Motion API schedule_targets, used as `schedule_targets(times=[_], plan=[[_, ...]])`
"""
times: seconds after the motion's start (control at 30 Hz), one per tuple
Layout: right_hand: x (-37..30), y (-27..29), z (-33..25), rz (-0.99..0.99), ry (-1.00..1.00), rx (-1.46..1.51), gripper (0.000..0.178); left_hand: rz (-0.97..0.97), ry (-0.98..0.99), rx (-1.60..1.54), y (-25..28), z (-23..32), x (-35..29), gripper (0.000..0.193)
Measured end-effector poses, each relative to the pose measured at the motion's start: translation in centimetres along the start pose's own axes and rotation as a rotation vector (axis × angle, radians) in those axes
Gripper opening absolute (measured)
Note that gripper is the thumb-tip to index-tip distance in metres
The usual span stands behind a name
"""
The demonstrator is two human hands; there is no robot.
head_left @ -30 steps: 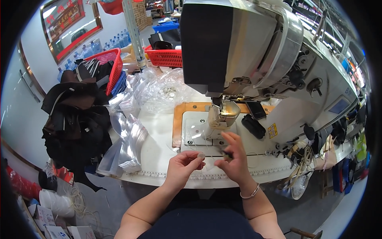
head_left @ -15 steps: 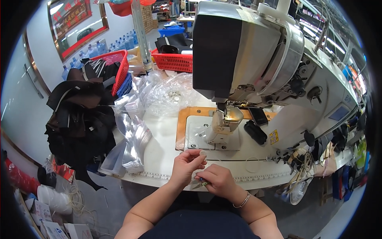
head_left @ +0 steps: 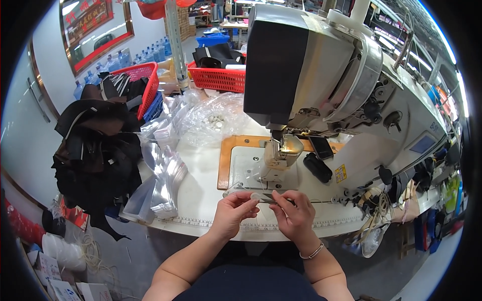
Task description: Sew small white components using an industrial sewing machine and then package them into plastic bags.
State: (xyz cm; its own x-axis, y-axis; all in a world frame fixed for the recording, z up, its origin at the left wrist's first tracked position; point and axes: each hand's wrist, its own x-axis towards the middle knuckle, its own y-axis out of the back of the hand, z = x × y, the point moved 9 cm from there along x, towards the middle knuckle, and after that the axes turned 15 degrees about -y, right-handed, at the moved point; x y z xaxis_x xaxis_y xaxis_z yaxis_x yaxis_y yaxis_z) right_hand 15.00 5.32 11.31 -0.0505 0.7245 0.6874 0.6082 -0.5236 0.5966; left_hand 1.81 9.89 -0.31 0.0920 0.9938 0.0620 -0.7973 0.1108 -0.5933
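Note:
My left hand and my right hand meet just in front of the sewing machine's metal plate, at the near edge of the white table. Both pinch a small clear plastic piece between thumb and fingers; a thin dark tool-like thing seems to lie in my right fingers, too small to tell. The big grey and white sewing machine stands right behind my hands, its needle foot over the plate.
Clear plastic bags lie in a stack at the table's left, with a bag of small white parts behind. Dark garments pile up at far left. Red baskets stand at the back. Cables hang at the right.
My right hand has drawn back from the machine's plate toward my left hand, and the two now hold the clear piece together near the table edge.

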Motion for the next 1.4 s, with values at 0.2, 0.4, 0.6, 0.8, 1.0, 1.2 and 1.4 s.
schedule_targets(times=[0.2,0.4,0.6,0.8,1.0,1.2,1.4], plan=[[0.4,-0.5,0.1,-0.025,-0.024,0.030,0.029,-0.011,-0.028,0.052,-0.2,0.6,-0.3,0.023],[0.4,-1.2,0.7,-0.075,-0.033,0.098,0.028,-0.064,-0.003,0.084,-0.4,0.4,-0.4,0.021],[0.1,-0.8,0.1,-0.052,-0.026,0.112,0.025,-0.043,-0.010,0.036,-0.5,0.5,-0.5,0.020],[0.2,3.5,4.0,0.022,-0.410,0.495,0.025,-0.284,-1.106,0.821,-3.0,7.9,-2.9,0.017],[-0.7,1.2,0.9,-0.285,-0.283,0.275,0.027,-0.458,-1.472,1.081,-5.3,8.8,-4.7,0.017],[-1.2,0.7,0.7,-0.176,-0.201,0.172,0.026,-0.404,-1.441,1.092,-5.2,8.3,-4.6,0.019],[-0.9,-0.3,0.8,-0.183,-0.199,0.228,0.026,-0.380,-1.413,1.101,-4.9,8.1,-4.6,0.019]])
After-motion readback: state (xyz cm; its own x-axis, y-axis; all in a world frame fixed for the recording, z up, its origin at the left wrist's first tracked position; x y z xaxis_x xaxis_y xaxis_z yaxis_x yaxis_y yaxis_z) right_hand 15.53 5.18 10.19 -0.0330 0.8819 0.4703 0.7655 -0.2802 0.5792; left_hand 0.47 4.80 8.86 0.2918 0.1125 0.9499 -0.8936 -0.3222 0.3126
